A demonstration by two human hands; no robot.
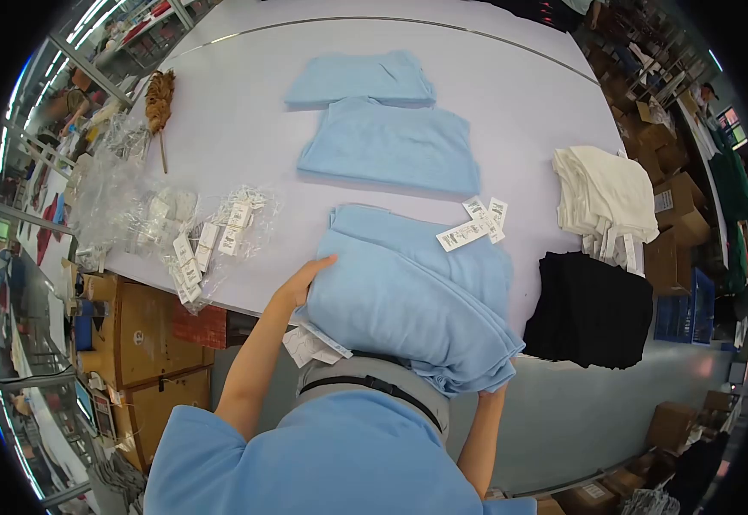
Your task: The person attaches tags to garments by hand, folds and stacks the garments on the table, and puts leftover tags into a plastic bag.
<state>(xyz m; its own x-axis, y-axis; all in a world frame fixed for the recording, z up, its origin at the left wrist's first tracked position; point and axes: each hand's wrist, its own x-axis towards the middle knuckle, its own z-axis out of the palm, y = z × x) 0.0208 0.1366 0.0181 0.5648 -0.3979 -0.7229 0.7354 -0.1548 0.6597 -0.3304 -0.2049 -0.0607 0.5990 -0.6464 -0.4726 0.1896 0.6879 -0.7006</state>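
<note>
A light blue garment (391,300) lies partly folded at the table's front edge and hangs a little over it. My left hand (310,273) grips its left side, the thumb on top and the other fingers hidden beneath. At its lower right corner, my right hand (496,395) is under the cloth, its fingers hidden. White tags (474,225) rest on the garment's upper right, and another white tag (314,343) hangs at its lower left. Beyond it lie a folded blue garment (391,148) and, further back, a second folded blue garment (361,79).
White folded garments (601,193) and a black stack (591,309) sit at the table's right edge. On the left are plastic bags (121,193), bundled tags (235,227) and a brown object on a stick (159,103). Wooden cabinets (155,335) stand below left.
</note>
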